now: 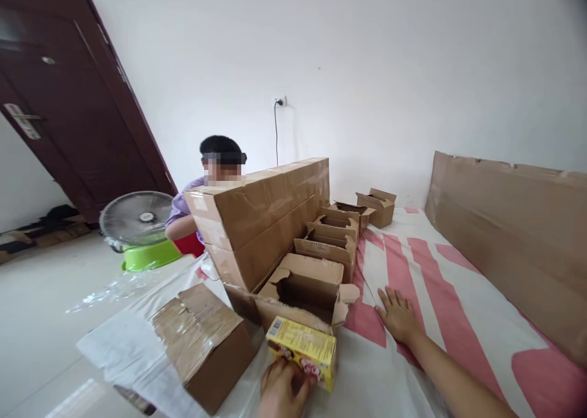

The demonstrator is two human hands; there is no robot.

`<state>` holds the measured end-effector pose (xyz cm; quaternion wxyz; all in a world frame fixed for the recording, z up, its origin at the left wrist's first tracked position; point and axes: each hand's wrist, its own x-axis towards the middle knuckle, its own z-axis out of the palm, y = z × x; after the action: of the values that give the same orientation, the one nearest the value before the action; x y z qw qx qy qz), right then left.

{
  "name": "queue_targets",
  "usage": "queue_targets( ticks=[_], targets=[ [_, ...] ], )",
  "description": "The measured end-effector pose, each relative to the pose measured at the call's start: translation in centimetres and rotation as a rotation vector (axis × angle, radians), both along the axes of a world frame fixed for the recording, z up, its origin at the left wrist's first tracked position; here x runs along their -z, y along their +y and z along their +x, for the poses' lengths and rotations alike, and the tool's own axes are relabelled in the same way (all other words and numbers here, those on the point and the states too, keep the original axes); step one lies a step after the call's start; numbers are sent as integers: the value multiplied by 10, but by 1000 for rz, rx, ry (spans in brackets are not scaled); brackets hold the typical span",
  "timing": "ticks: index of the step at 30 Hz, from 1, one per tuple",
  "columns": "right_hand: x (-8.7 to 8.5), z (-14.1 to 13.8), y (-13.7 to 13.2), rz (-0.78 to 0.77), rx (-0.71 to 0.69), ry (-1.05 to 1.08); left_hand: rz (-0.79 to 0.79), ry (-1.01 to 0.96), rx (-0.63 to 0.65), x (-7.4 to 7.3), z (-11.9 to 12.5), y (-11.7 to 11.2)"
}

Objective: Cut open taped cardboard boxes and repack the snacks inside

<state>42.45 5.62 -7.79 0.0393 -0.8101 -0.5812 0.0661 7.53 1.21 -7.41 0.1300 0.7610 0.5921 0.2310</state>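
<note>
My left hand [283, 388] is at the bottom, its fingers and thumb closed against the near side of a small yellow printed box [305, 343]. That box has a barcode at one end and pink and brown pictures on its side. Just beyond it is an open cardboard box [321, 271] with raised flaps; its inside is dark. My right hand [398, 314] rests open, palm down with fingers apart, on a white and pink cloth [413, 265]. It holds nothing.
Several open cardboard boxes [332, 233] form a row toward the wall, beside tall stacked cartons [270, 216]. A taped carton [204, 338] stands at left, a large cardboard panel [504, 234] at right. Behind the stack is another person [183, 216], near a fan [137, 217].
</note>
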Motion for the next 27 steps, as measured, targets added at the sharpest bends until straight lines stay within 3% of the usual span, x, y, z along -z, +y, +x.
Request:
queue_targets(
  ticks=[5,9,20,27],
  targets=[
    [5,-14,-43,14,26,-37,-57,27,7,-29,19,8],
    [3,-21,-52,29,46,-29,-74,56,-12,-36,30,18],
    [-7,-25,-56,5,68,0,-15,3,-13,-34,58,63],
    [-20,-37,-57,-98,182,52,70,-27,115,-15,47,55]
  ],
)
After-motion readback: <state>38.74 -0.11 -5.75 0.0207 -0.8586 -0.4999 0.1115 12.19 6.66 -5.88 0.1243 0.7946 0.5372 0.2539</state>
